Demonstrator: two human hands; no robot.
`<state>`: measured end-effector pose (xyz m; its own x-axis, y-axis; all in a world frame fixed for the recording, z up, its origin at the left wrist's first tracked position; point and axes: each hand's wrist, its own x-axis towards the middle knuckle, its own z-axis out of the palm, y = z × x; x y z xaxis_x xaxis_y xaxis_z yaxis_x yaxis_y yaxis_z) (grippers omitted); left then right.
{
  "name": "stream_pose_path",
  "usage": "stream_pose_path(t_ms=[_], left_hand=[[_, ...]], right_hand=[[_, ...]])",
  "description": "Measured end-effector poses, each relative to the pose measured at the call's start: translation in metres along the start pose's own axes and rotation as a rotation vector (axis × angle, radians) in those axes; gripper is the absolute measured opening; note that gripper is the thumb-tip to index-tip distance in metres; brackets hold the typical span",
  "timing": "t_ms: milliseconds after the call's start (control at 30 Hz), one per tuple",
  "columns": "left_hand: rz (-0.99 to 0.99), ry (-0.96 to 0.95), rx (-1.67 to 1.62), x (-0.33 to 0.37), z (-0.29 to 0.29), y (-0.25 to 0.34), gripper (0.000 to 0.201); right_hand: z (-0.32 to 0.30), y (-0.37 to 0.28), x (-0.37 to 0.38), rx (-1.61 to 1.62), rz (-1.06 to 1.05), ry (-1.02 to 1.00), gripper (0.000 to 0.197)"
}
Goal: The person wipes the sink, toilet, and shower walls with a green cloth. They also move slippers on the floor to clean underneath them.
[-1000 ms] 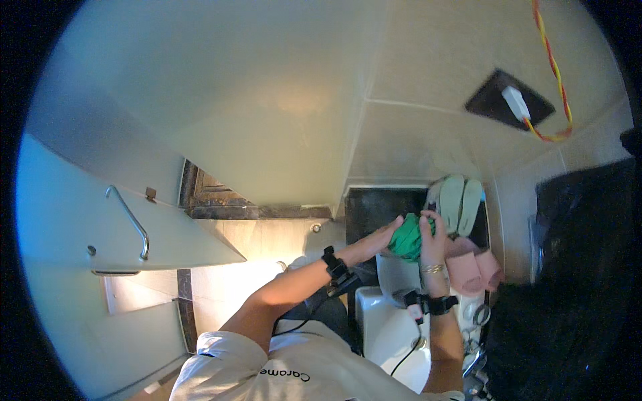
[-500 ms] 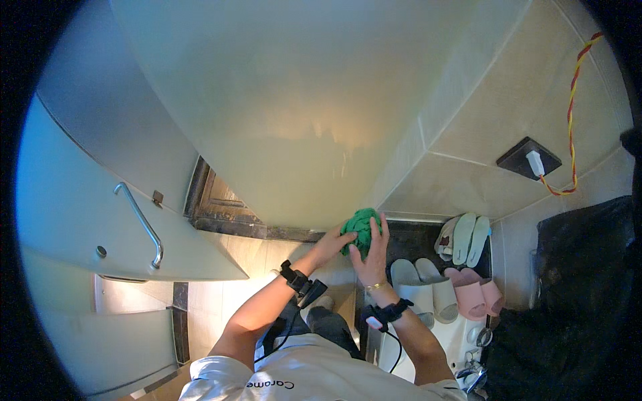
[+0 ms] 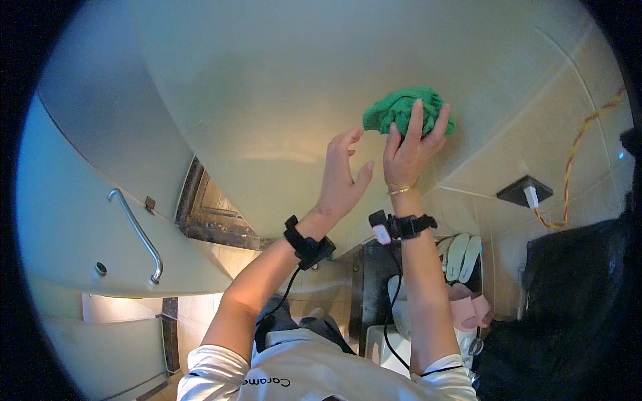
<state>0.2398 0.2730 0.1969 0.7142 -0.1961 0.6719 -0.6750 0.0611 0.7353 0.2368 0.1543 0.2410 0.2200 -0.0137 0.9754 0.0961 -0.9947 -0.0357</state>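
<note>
A crumpled green cloth (image 3: pixel 394 110) is up against a pale frosted panel (image 3: pixel 267 100) in front of me. My right hand (image 3: pixel 411 150) grips it from below, thumb and fingers spread over its near side. To the left and a little lower, my left hand (image 3: pixel 340 177) is apart from the cloth, empty, with fingers bent and thumb held away from them. Black straps with small devices and cables sit on both wrists.
A pale door with a curved metal handle (image 3: pixel 139 230) stands at left. On the tiled right wall, a black socket (image 3: pixel 525 192) holds a white plug with a red-yellow twisted cord (image 3: pixel 567 180). Pale green slippers (image 3: pixel 461 257), pink slippers (image 3: pixel 468 311) and a black sheet (image 3: pixel 568 287) lie lower right.
Both hands have risen from low near the panel's bottom edge. My left hand has let go of the cloth; my right hand has carried it up and to the right.
</note>
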Motion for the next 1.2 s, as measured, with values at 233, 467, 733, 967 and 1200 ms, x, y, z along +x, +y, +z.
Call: stream_pose_path(t_ms=[233,467,733,967,1200], left_hand=[[-0.067,-0.027,0.229,-0.067,0.008,-0.068,0.055],[-0.438,-0.014,0.265,-0.136,0.004,-0.115,0.066],[0.001,0.057,0.266,-0.049,-0.005,-0.064,0.086],[-0.226,-0.024,0.425,-0.118,0.001,-0.134,0.091],[-0.345,0.084,0.349,-0.138,-0.032,-0.146,0.092]], right_hand=[[0.055,0.031,-0.132,-0.024,-0.326,-0.266,0.057],[0.07,0.019,-0.231,-0.101,-0.67,-0.647,0.068],[0.077,-0.016,-0.098,-0.009,-0.363,-0.125,0.05],[0.104,0.008,-0.214,0.172,-0.556,-0.423,0.049],[0.103,-0.035,-0.2,0.063,-0.889,-0.81,0.056]])
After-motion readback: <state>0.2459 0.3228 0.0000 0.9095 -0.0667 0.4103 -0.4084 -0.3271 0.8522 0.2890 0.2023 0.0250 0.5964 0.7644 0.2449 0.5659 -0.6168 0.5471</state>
